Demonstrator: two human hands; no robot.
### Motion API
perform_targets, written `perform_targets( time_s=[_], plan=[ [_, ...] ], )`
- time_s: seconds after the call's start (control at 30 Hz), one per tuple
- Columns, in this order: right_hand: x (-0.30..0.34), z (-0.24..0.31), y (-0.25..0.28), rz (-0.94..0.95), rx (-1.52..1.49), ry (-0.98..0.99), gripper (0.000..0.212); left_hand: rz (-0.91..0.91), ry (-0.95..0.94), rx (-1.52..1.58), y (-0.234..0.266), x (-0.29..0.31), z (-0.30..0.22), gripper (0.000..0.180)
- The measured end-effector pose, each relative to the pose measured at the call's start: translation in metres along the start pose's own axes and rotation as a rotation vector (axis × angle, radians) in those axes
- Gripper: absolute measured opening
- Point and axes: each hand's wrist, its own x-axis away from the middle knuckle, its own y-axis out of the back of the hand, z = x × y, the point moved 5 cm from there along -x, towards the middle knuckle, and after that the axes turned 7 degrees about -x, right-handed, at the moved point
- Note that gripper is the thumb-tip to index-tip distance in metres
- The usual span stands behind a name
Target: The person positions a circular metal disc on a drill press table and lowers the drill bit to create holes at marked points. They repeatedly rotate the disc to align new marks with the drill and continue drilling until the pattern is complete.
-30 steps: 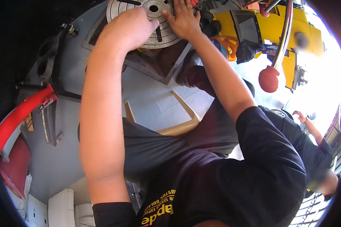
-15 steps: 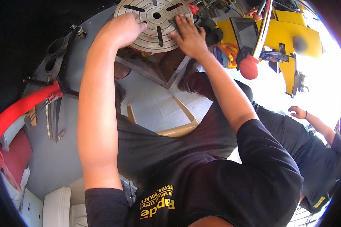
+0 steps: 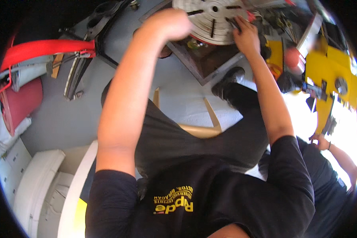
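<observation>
A round, slotted metal plate (image 3: 224, 33) with a hole at its centre lies at the top of the view, its upper edge cut off. My left hand (image 3: 176, 23) is at the plate's left edge, smeared by motion; its fingers cannot be made out. On the plate's right side, my right hand (image 3: 247, 36) has its fingers bent over a small dark pad (image 3: 235, 25), which lies between them and the metal. Whether the pad is cloth or something stiffer does not show. Below the plate's near edge, some small shiny pieces (image 3: 194, 44) show.
A dark metal frame (image 3: 202, 77) supports the plate's area, its corner toward me. At left stand a red curved bar (image 3: 47, 50) and a dark red container (image 3: 23, 101). Yellow equipment (image 3: 329, 69) and a red ball (image 3: 292, 58) are at right, near another person (image 3: 325, 174).
The view has shifted, so the plate appears farther right and higher. My left hand has turned to a blur at the plate's left edge; my right fingers, flatter before, now bend over the pad.
</observation>
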Motion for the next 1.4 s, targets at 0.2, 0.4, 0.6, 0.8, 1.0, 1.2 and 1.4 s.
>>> perform_targets(
  time_s=[0.2,0.4,0.6,0.8,1.0,1.2,1.4],
  plan=[
    [0.004,0.025,0.013,0.043,0.081,-0.075,0.055,0.424,-0.192,-0.122,-0.009,0.004,-0.055,0.037],
    [0.009,0.031,0.016,0.098,0.024,-0.207,0.057,0.525,-0.182,0.036,0.039,-0.107,0.012,0.035],
    [0.010,0.039,0.017,0.117,-0.047,-0.231,0.052,0.476,-0.007,0.027,0.095,-0.131,0.066,0.034],
    [0.014,0.034,0.021,0.044,-0.028,-0.324,0.051,0.112,-0.223,-0.249,0.068,-0.132,0.067,0.034],
    [-0.004,0.061,0.047,-0.045,-0.214,-0.327,0.045,-0.145,-0.204,0.213,0.079,-0.104,0.053,0.039],
    [-0.027,0.040,0.044,-0.218,-0.132,-0.270,0.037,-0.019,-0.090,-0.040,0.071,-0.135,0.049,0.042],
    [-0.062,0.046,0.017,-0.274,-0.135,-0.351,0.038,-0.076,-0.125,0.032,0.103,-0.198,0.038,0.044]
  ],
)
